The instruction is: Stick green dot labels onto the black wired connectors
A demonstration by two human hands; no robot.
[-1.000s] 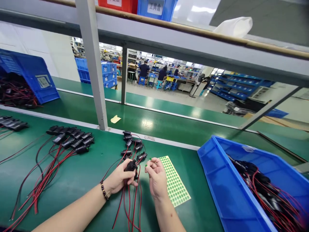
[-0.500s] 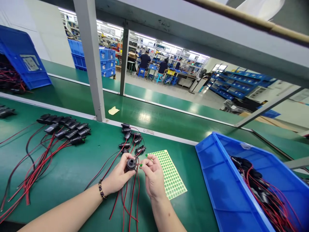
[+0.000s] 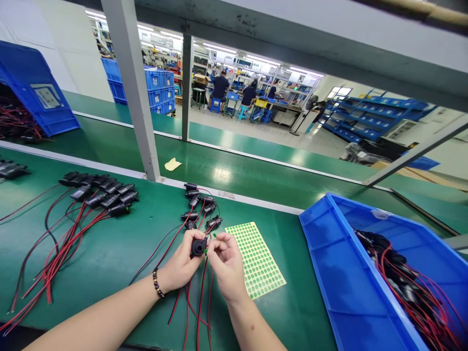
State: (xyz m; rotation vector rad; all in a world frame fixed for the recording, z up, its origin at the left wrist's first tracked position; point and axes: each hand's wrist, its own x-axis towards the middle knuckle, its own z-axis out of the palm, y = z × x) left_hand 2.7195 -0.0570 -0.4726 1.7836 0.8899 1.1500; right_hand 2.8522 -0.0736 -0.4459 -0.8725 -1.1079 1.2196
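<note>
Near the bottom centre, my left hand (image 3: pixel 182 265) is closed around a black cylindrical part (image 3: pixel 198 247), whose round end with a hole faces me. My right hand (image 3: pixel 227 263) pinches a small green sticker (image 3: pixel 205 251) at the right side of that part. Another green dot (image 3: pixel 215 236) shows at a fingertip of the same hand. A pale sheet of green round stickers (image 3: pixel 260 258) lies just right of my right hand. Beyond my hands, several black parts (image 3: pixel 189 215) with red and black wires rest on the green table (image 3: pixel 146 243).
At the right stands a blue bin (image 3: pixel 318 253) with wired black parts inside. A group of black parts (image 3: pixel 109 195) lies at the left, and a tilted blue bin (image 3: pixel 47 97) is behind. Grey posts (image 3: pixel 133 92) rise past the table's far edge. People sit in the background.
My right hand has moved left, bringing the green sticker up to the black part. The black part has tilted slightly in my left hand. The camera view has shifted a little.
</note>
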